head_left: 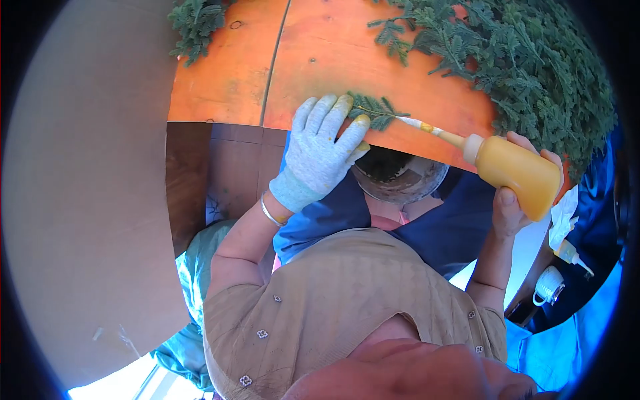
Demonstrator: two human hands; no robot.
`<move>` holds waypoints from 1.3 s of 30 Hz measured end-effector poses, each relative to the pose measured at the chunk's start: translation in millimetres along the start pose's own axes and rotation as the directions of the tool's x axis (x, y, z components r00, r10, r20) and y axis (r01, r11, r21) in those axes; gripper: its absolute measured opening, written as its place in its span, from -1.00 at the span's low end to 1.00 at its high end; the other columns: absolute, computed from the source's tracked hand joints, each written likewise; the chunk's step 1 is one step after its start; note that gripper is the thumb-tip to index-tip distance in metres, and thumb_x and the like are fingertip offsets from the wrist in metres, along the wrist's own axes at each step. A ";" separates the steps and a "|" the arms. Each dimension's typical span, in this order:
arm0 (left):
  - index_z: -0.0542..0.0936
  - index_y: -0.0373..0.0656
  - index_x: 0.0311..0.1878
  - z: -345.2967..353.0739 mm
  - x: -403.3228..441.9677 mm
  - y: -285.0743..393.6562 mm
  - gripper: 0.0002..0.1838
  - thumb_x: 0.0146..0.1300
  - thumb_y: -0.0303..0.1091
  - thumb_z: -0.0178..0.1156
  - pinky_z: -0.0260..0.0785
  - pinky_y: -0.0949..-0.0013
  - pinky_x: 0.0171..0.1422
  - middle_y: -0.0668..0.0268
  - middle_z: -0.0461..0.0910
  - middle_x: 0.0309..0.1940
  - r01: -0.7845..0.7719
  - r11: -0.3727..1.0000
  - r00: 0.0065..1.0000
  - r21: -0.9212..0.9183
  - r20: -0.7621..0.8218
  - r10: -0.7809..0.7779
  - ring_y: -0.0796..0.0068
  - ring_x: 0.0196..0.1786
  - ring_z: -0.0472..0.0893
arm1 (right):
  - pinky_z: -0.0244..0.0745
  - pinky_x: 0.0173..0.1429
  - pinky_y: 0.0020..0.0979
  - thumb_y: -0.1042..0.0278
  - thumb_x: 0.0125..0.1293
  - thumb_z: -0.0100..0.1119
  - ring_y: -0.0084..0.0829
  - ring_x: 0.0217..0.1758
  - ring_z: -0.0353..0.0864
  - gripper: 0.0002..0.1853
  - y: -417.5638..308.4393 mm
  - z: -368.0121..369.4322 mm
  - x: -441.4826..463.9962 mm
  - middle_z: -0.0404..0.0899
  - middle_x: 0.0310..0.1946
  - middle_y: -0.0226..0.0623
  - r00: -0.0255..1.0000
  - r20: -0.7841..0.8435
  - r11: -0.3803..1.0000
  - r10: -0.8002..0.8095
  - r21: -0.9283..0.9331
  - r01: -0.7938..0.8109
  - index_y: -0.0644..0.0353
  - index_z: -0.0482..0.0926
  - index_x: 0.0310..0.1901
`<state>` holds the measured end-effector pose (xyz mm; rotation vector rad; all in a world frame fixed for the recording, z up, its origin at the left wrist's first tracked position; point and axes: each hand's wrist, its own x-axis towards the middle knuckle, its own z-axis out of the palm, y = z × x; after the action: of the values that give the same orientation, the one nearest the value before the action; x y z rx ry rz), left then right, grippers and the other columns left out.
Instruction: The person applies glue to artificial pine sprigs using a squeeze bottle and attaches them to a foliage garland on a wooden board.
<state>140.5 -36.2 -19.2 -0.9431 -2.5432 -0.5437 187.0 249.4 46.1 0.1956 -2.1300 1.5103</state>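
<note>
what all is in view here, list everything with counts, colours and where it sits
worktop: 1, orange, across the top, with a dark seam
greenery pile: 1, green, upper right
greenery clump: 1, green, upper left
sprig: 1, green, near the worktop's front edge
squeeze bottle: 1, yellow-orange, right, tip at the sprig
round container: 1, greyish, below the worktop edge
panel: 1, brownish grey, left
tissue: 1, white, far right
small bottle: 1, yellowish, far right
cup: 1, white, lower right
glove: 1, light grey, yellow-stained, centre
bracelet: 1, pale, left wrist
shirt: 1, tan, bottom centre
left hand: 1, gloved, fingers at the sprig
right hand: 1, bare, around the squeeze bottle
</note>
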 end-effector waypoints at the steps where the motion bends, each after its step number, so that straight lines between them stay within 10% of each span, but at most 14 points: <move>1: 0.54 -0.05 0.07 -0.8 1.6 0.1 -0.56 0.10 -0.16 0.27 0.21 -0.03 0.30 0.10 0.45 0.14 0.006 1.000 1.000 -0.009 -0.003 -0.006 0.04 0.18 0.41 | 0.53 0.08 -0.25 -0.11 0.07 0.43 -0.14 -0.03 0.62 -0.09 2.0 -2.3 -0.4 0.50 0.02 0.26 1.000 -0.006 0.999 -0.001 0.046 0.001 0.24 0.10 0.23; 21: 0.54 -0.12 -0.19 -3.5 3.9 32.8 -0.72 -0.03 -0.33 0.25 0.39 0.14 -0.06 0.23 0.54 -0.25 -0.318 0.922 0.930 -0.219 0.116 0.349 0.22 -0.19 0.53 | 0.55 0.11 -0.17 -0.10 0.15 0.36 -0.04 0.01 0.61 -0.10 6.0 -77.8 -66.7 0.48 0.04 0.28 0.959 -0.285 1.000 0.003 -0.010 -0.006 0.32 0.10 0.28; 29: 0.49 -0.09 -0.24 29.8 128.4 -9.0 -0.68 0.09 -0.09 0.29 0.36 0.15 -0.22 0.23 0.55 -0.42 0.253 0.967 0.949 -0.005 -0.192 -0.249 0.09 -0.32 0.55 | 0.56 0.07 -0.18 -0.20 0.16 0.30 -0.06 -0.02 0.62 -0.13 -6.2 -65.8 -75.3 0.53 -0.03 0.24 0.947 -0.316 0.986 -0.055 -0.168 0.002 0.31 0.12 0.23; 32: 0.57 -0.13 -0.14 36.1 122.2 -35.0 -0.67 0.09 -0.16 0.30 0.41 0.13 -0.18 0.21 0.62 -0.36 0.212 0.977 0.975 0.010 -0.065 -0.211 0.11 -0.26 0.59 | 0.56 0.05 -0.22 -0.26 0.17 0.25 -0.11 -0.05 0.63 -0.12 -7.6 -68.4 -74.7 0.56 -0.06 0.20 0.944 -0.314 0.971 -0.099 -0.239 0.022 0.34 0.12 0.21; 39: 0.56 -0.10 -0.14 -41.3 70.2 -41.0 -0.74 0.04 -0.42 0.13 0.34 0.24 0.11 0.29 0.55 -0.17 -0.431 0.898 0.878 0.089 0.272 0.395 0.24 -0.07 0.53 | 0.55 0.05 -0.29 -0.40 0.20 0.10 -0.19 -0.10 0.65 -0.06 -12.7 -81.0 -78.9 0.60 -0.09 0.08 0.948 -0.296 0.909 -0.118 -0.417 -0.017 0.41 0.13 0.20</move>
<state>71.8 -47.1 39.8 -1.5282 -2.4312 -0.1119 286.0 304.9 38.1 -0.1347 -2.1020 0.9474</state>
